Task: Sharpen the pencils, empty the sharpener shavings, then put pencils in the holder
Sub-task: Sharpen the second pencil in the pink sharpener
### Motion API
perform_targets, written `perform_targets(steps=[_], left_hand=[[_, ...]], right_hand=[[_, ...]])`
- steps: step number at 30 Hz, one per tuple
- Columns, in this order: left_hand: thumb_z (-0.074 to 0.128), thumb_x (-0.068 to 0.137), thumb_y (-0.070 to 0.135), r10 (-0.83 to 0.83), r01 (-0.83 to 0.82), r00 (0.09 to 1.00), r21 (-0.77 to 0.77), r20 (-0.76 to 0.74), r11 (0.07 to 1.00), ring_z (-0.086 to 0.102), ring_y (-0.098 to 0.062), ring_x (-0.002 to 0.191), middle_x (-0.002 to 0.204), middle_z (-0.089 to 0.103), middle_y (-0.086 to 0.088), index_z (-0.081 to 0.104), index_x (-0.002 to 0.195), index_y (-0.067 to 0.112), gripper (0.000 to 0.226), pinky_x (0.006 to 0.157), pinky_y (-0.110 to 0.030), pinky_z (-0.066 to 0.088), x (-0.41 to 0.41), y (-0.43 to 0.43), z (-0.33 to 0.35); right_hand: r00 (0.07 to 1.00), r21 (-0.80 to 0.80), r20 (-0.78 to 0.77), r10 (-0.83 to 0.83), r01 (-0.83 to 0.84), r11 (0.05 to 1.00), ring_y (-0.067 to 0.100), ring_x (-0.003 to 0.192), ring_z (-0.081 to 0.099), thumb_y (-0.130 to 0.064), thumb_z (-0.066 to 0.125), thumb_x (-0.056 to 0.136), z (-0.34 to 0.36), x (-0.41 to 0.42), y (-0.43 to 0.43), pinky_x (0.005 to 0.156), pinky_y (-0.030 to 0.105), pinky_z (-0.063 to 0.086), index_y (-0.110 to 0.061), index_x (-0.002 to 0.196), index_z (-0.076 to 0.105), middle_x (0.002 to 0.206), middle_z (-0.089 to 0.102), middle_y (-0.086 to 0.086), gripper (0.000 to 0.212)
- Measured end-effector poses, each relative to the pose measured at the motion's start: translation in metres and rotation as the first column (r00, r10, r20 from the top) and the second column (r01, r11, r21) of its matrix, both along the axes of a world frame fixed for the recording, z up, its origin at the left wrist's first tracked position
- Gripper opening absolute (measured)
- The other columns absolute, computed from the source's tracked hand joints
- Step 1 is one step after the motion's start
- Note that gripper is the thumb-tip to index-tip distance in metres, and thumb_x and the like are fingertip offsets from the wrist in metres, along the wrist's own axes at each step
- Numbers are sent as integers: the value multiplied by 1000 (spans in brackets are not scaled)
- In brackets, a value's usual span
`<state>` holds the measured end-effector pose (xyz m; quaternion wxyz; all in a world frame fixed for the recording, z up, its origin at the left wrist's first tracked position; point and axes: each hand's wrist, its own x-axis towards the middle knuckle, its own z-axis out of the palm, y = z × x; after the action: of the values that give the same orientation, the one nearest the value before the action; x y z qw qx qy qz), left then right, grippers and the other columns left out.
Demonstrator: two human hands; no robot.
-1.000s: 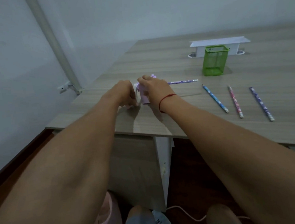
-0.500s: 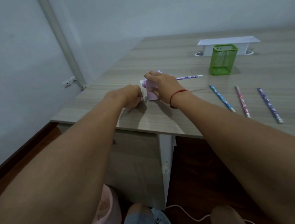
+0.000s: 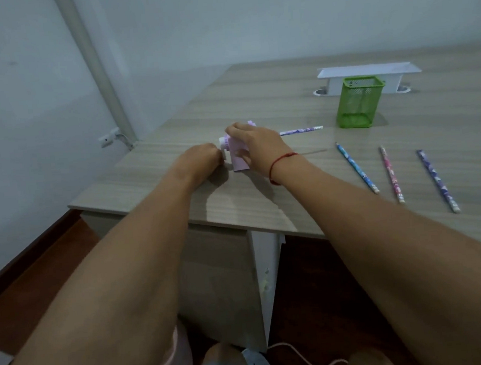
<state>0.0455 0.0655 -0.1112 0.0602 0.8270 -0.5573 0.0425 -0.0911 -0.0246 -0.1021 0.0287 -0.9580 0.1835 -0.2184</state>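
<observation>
A small lilac crank sharpener point(image 3: 237, 157) stands on the wooden desk point(image 3: 284, 102). My right hand point(image 3: 255, 144) grips its body from above. My left hand point(image 3: 202, 159) is closed at the white crank on its left side; the handle itself is hidden by my fingers. A purple patterned pencil point(image 3: 301, 130) sticks out of the sharpener's right side, lying level. Three more pencils lie loose on the desk to the right: a blue one point(image 3: 356, 167), a pink one point(image 3: 391, 174) and a purple one point(image 3: 436, 180). A green mesh holder point(image 3: 358, 102) stands upright behind them.
A white box-shaped fitting point(image 3: 369, 72) sits behind the holder. The desk's near edge runs just below my forearms, with a drawer cabinet point(image 3: 222, 283) under it. A pink bin point(image 3: 173, 360) and a white cable point(image 3: 307, 360) are on the floor by my knees.
The view has shifted a little, so the desk things sit further right and lower. My left hand has moved slightly at the crank. My right hand stays on the sharpener.
</observation>
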Motion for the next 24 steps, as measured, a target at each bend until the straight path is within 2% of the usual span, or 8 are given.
perform_targets(steps=[4,9,15,19,24], left_hand=[[53,88,13,-36,46,987,-59,156,997,63,-40,95,101,65,-23,66,96,3,18,79,-41,51,12,-15,18],[45,96,18,-57,90,966,-119,251,989,60,-45,94,99,61,-28,63,91,-2,27,76,-43,45,21,-15,39],[37,101,20,-78,124,965,-171,250,977,58,-44,96,101,62,-27,63,95,-4,36,77,-43,43,4,7,57],[43,99,15,-108,159,961,-192,253,968,59,-40,98,104,64,-24,64,102,0,26,79,-42,43,-22,35,35],[47,97,21,-74,87,992,-125,103,988,61,-37,97,106,64,-20,66,106,3,29,81,-39,45,-30,39,5]], right_hand=[[999,9,-24,-24,24,1000,31,109,60,-13,62,84,0,3,0,93,42,48,-18,134,46,138,49,1,52],[997,-29,-18,-78,77,997,34,106,60,-11,52,89,-4,11,3,90,40,47,-17,136,45,138,48,1,48],[994,-39,-70,-82,79,996,34,113,57,-9,52,90,3,12,6,91,41,47,-14,134,45,139,46,6,45],[993,1,-90,-82,83,997,32,119,53,-12,56,88,8,9,11,94,41,46,-12,133,46,139,46,8,46],[996,6,-59,-73,73,997,35,117,56,-9,56,87,5,10,9,95,42,48,-11,132,48,138,48,8,46]])
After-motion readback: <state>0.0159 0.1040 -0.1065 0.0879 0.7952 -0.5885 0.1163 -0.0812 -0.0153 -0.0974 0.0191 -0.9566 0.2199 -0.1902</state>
